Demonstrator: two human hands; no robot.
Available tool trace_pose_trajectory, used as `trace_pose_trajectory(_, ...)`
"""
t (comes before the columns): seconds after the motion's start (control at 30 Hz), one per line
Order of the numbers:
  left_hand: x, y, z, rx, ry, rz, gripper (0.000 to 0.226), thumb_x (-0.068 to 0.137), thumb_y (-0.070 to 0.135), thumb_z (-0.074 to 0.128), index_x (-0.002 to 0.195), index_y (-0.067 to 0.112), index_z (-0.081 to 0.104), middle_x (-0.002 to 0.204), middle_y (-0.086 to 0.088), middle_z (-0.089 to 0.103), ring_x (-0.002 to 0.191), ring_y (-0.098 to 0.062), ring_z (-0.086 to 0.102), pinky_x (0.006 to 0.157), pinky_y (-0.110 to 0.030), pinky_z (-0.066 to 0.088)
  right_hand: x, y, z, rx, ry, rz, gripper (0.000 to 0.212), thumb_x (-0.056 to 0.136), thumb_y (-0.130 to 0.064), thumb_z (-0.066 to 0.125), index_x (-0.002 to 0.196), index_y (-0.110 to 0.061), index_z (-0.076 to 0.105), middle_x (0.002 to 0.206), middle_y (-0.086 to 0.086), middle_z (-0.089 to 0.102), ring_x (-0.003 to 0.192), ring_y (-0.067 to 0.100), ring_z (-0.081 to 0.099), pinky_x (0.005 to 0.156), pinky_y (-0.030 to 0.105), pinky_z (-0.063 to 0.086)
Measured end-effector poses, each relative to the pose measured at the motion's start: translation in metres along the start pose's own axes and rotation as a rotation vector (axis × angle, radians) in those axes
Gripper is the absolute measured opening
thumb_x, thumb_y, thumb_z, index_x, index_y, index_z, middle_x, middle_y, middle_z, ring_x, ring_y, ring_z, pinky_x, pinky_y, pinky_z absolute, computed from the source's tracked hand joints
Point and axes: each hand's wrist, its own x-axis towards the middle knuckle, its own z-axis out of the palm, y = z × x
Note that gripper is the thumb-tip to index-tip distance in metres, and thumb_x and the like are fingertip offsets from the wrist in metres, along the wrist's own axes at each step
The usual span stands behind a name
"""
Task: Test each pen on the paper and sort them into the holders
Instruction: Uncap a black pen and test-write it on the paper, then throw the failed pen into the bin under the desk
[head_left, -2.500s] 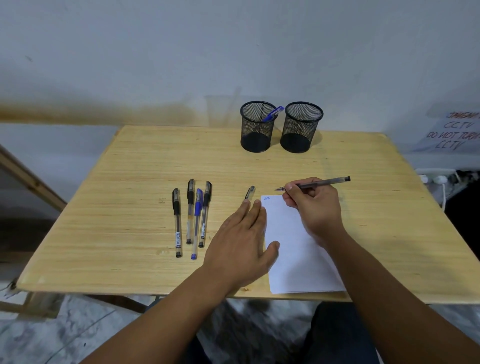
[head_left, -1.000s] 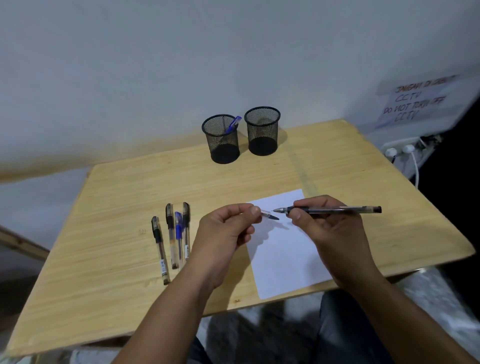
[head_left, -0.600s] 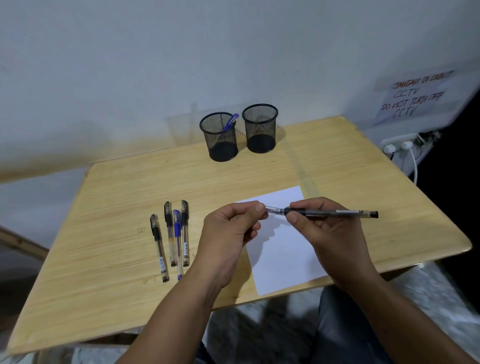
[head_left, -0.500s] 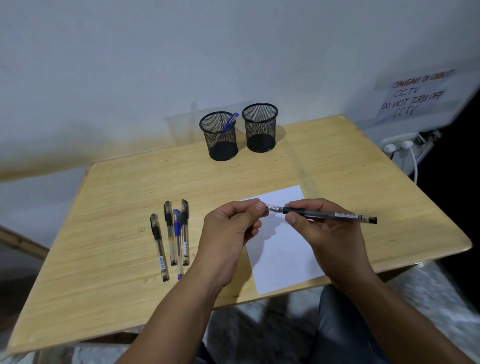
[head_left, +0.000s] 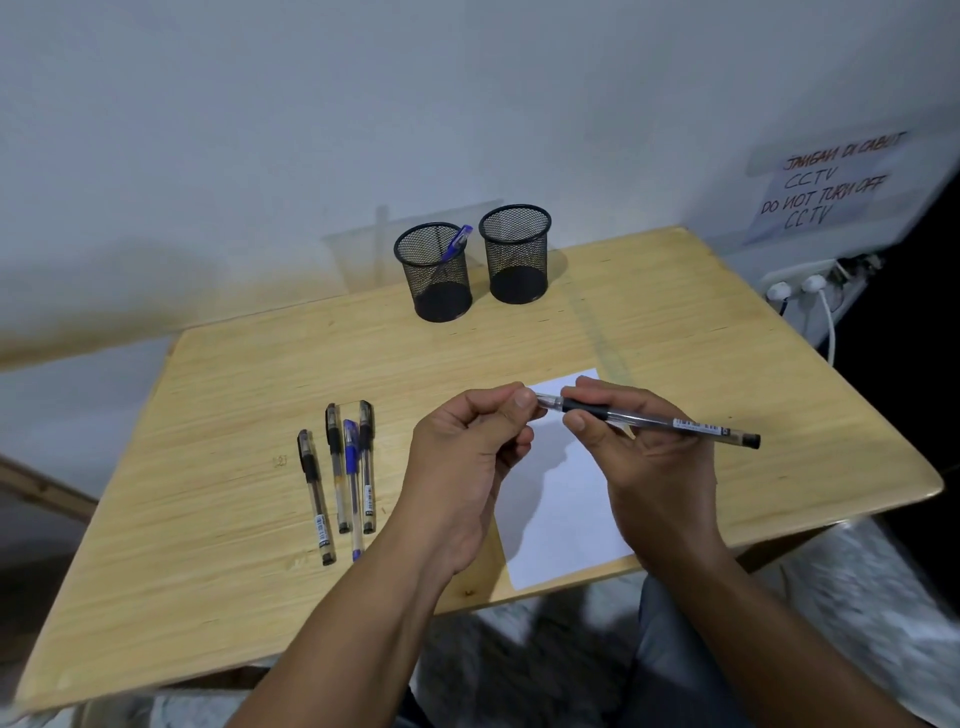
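Note:
My right hand (head_left: 639, 452) grips a black gel pen (head_left: 670, 422) by its rubber grip, held level above the white paper (head_left: 566, 499). My left hand (head_left: 467, 457) pinches the pen's cap (head_left: 545, 401) over the tip end. Several capped pens (head_left: 343, 473) lie side by side on the table to the left, one of them blue. Two black mesh holders stand at the back: the left holder (head_left: 439, 275) has a blue pen (head_left: 457, 241) in it, and I see nothing in the right holder (head_left: 517, 257).
The wooden table (head_left: 234, 405) stands against a white wall. A paper notice (head_left: 826, 182) hangs at the right, above a power strip with white plugs (head_left: 800, 286). The paper's lower edge reaches the table's front edge.
My left hand left the paper, picked up the cap from the table and brought it onto the pen's tip. My view has swung to the left.

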Motion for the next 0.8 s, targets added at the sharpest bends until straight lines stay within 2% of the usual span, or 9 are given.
trace_pose_trajectory(0.17,-0.001,-0.001,0.002,0.054,0.004,0.023,0.023,0.065,0.017,0.076,0.086,0.006,0.075,0.081,-0.010,0.074,0.060,-0.011,0.061,0.069,-0.025,0.054,0.001,0.000,-0.003,0.027,-0.006,0.017,0.030,0.082,-0.004,0.074,0.089,-0.033,0.072,0.089,-0.024,0.075,0.095,-0.005,0.068,0.078,0.006,0.050)
trace_pose_trajectory(0.27,0.002,-0.003,0.009,0.176,-0.014,0.032,0.027,0.065,0.021,0.078,0.088,0.007,0.076,0.086,-0.012,0.076,0.068,-0.013,0.067,0.072,-0.024,0.055,0.004,0.004,-0.015,0.082,0.001,0.121,0.021,0.084,-0.008,0.073,0.090,-0.029,0.075,0.092,-0.011,0.078,0.094,0.007,0.072,0.083,0.023,0.057)
trace_pose_trajectory(0.33,0.003,-0.006,0.017,0.221,-0.028,0.021,0.020,0.070,0.019,0.080,0.087,0.008,0.077,0.087,-0.012,0.076,0.072,-0.015,0.068,0.073,-0.025,0.055,0.005,0.004,-0.022,0.220,0.070,0.201,0.018,0.083,-0.010,0.073,0.092,-0.025,0.075,0.094,-0.002,0.079,0.095,0.017,0.074,0.084,0.034,0.059)
trace_pose_trajectory(0.43,0.005,-0.012,0.034,0.278,-0.059,-0.005,0.010,0.080,0.012,0.078,0.088,0.007,0.077,0.087,-0.012,0.076,0.073,-0.016,0.069,0.076,-0.027,0.056,0.007,0.003,-0.033,0.486,0.197,0.310,0.015,0.082,-0.014,0.068,0.096,-0.018,0.073,0.097,0.005,0.078,0.098,0.019,0.073,0.083,0.031,0.058)
trace_pose_trajectory(0.57,0.011,-0.024,0.058,0.430,-0.144,0.027,0.008,0.088,0.021,0.072,0.089,0.016,0.078,0.089,-0.003,0.077,0.085,-0.016,0.072,0.086,-0.033,0.055,0.015,0.008,-0.059,0.585,0.324,0.346,0.016,0.097,-0.008,0.055,0.106,-0.010,0.068,0.103,0.006,0.077,0.106,0.022,0.071,0.087,0.030,0.058)
trace_pose_trajectory(0.7,0.022,-0.040,0.087,0.674,-0.252,0.177,0.011,0.093,0.028,0.065,0.096,0.026,0.076,0.096,0.016,0.075,0.093,0.004,0.067,0.078,-0.010,0.046,0.014,0.017,-0.107,0.575,0.448,0.377,0.015,0.097,-0.006,0.055,0.105,-0.010,0.067,0.101,0.008,0.075,0.096,0.021,0.072,0.083,0.027,0.060)
trace_pose_trajectory(0.8,0.028,-0.059,0.114,0.876,-0.414,0.300,0.016,0.094,0.032,0.063,0.106,0.030,0.074,0.106,0.023,0.071,0.095,0.013,0.061,0.081,-0.005,0.041,0.001,0.028,-0.149,0.531,0.563,0.417,0.016,0.098,-0.006,0.053,0.103,-0.010,0.068,0.096,0.007,0.075,0.090,0.018,0.072,0.082,0.028,0.060)
